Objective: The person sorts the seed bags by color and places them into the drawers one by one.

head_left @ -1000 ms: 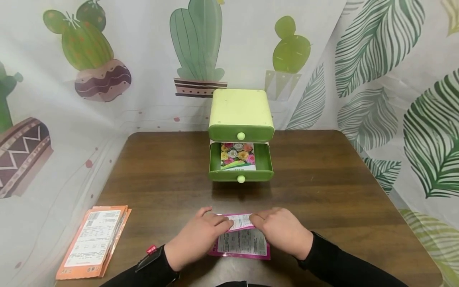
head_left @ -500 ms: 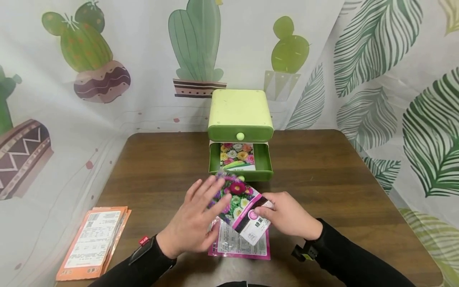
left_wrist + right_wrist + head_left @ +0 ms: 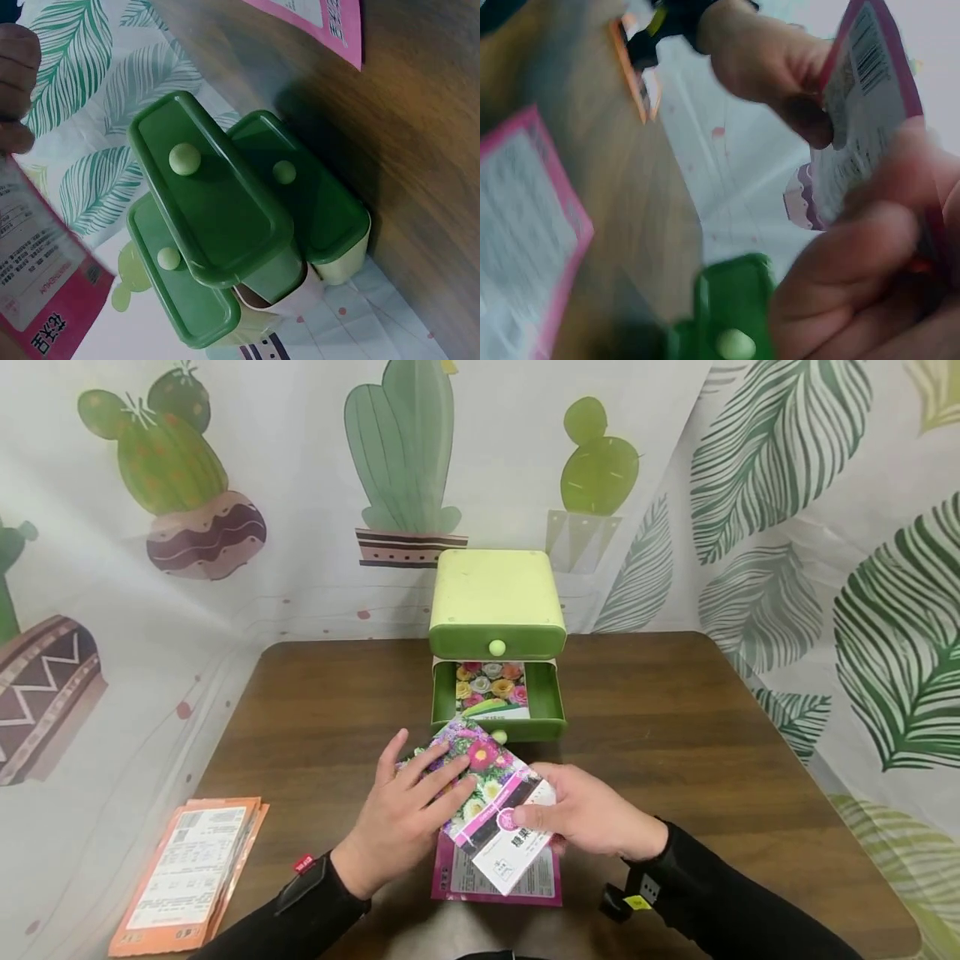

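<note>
Between both hands is a seed packet printed with pink, purple and white flowers, held tilted above the table. My right hand grips its right edge, thumb on the front. My left hand lies with spread fingers over the packet's upper left; its thumb presses the back, in the right wrist view. Beneath lies another magenta-edged seed packet, text side up. Beyond stands a green drawer cabinet; its pulled-out drawer contains a flowered packet.
A stack of orange packets lies at the table's left edge. Brown wooden table surrounds the cabinet. A printed cloth hangs behind and beside it.
One packet has been lifted off the table and turned flower side up. The right hand has kept hold of it, while the left hand has lifted away and come back onto it.
</note>
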Motion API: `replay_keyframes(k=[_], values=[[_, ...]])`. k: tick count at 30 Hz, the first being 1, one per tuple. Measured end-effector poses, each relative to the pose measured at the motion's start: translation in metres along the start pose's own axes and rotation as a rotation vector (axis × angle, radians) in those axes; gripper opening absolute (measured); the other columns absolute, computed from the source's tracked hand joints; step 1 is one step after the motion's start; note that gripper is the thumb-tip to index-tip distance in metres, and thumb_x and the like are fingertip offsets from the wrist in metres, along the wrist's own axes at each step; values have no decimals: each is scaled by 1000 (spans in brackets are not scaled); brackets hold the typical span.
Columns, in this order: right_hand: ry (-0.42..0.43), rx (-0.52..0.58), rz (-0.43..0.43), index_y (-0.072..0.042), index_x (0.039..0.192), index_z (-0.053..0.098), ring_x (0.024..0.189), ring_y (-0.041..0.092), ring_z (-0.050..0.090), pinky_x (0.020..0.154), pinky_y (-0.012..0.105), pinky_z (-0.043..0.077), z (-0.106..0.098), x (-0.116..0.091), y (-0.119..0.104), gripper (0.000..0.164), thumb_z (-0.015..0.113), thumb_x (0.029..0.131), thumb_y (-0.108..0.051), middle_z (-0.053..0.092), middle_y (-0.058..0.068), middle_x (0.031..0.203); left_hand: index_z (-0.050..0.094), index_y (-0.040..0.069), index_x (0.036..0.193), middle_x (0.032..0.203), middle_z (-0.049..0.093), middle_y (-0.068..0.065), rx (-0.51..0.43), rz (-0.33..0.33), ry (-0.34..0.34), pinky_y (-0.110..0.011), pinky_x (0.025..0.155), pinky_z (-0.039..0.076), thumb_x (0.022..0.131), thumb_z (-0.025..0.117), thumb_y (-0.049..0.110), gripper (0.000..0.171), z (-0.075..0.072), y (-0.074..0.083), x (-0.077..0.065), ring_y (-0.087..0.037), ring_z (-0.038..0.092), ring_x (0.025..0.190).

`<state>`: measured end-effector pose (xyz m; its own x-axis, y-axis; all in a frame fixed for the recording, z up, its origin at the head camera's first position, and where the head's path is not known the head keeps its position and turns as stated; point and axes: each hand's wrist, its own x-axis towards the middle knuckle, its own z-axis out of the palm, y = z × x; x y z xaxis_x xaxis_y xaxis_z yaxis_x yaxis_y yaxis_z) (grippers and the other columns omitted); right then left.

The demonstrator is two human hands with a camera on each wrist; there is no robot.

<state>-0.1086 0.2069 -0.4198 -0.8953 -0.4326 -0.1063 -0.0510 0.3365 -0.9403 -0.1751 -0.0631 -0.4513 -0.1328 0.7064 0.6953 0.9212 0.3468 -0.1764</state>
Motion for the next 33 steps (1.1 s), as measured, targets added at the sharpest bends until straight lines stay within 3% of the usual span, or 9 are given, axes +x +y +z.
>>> replay_keyframes(k=[4,7,9,12,17,23,26,28,33], values=[[98,-374,-161,-11,150,38,126,20,52,97,45,47,4,-5,-11,80,66,90,-55,51,7,141,69,10,113,118,69,-12,-50,-47,-25,-70,106,23,100,62,29,25,-4,-4,2,-38,60,116],[64,-658,-380,-11,153,40,142,24,34,108,52,36,2,-11,-22,84,56,91,-65,37,7,156,70,8,111,113,71,-11,-69,-80,-22,-70,107,23,92,74,23,24,-6,-6,5,-35,64,110],[27,-796,-518,-8,148,48,141,25,36,108,52,35,1,-13,-29,68,56,97,-52,43,8,153,70,7,109,109,72,-11,-87,-99,-8,-70,107,21,90,75,19,23,-6,-7,9,-33,66,105],[42,-954,-611,-4,140,57,131,21,50,106,44,39,-1,-12,-43,49,67,97,-24,57,8,141,71,6,106,105,73,-10,-110,-117,6,-69,108,19,87,78,16,23,-7,-9,16,-29,69,98],[105,-1025,-603,-7,124,69,109,15,65,94,37,50,-11,-17,-70,44,78,82,2,70,3,120,73,5,102,99,74,-9,-105,-137,-6,-68,109,19,77,84,6,28,-9,-15,22,-25,70,91],[187,-1053,-657,-12,118,67,83,13,68,69,35,57,-28,-34,-97,52,62,76,17,72,-3,106,72,5,94,90,73,-7,-70,-194,16,-65,111,19,82,74,4,12,-10,-37,18,-25,69,86],[274,-1075,-741,-8,117,66,78,15,69,62,36,57,-39,-36,-106,58,56,67,20,73,0,102,73,6,99,100,73,-11,-1,-295,-65,-65,112,16,89,71,16,15,-11,-57,14,-31,67,98],[339,-1098,-758,-7,117,67,79,17,70,60,38,57,-46,-36,-111,61,55,64,21,73,2,101,72,7,113,118,68,-15,57,-408,-183,-65,112,13,95,64,30,30,-12,-72,8,-36,59,115],[435,-1207,-656,-6,119,67,71,21,68,50,38,51,-56,-21,-113,61,60,65,20,73,5,102,44,11,152,158,28,-24,123,-700,-475,-66,112,4,103,36,57,68,-11,-102,-8,-45,17,145]])
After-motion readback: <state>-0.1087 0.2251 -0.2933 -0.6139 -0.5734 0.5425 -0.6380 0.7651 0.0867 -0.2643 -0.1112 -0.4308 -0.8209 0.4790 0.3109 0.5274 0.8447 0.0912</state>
